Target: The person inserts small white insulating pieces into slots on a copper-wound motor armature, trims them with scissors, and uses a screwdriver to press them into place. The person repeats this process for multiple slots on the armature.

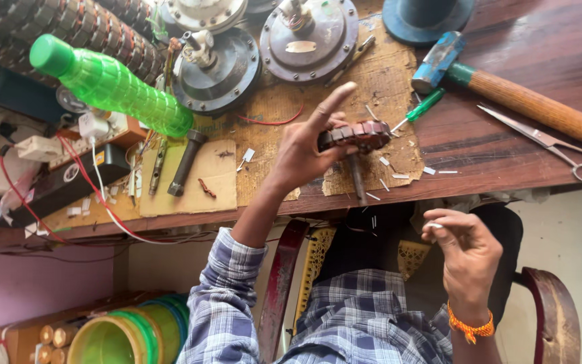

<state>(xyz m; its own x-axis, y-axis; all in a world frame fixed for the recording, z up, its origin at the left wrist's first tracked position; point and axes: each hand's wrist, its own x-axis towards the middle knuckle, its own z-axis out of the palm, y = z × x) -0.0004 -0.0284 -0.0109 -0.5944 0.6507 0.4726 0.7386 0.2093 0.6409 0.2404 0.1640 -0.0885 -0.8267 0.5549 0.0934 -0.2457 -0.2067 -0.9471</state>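
Gripping a brown slotted motor core [357, 135] on its shaft, the left hand [302, 154] holds it just above the wooden bench [520, 145], index finger stretched out. The right hand [465, 251] hovers off the bench edge, fingertips pinched on a small white strip [434, 225]. A green-handled screwdriver [420, 109] lies just beside the core.

We see a bright green ribbed bottle [112, 86] at upper left, a blue-headed hammer [506, 91] with a green collar and tan wooden handle at upper right, and a green-handled screwdriver [420, 109]. The rotor [355, 135] is reddish brown. Our sleeve [222, 296] is blue-and-white plaid, the wristband [469, 328] orange, the surface [506, 155] dark brown.
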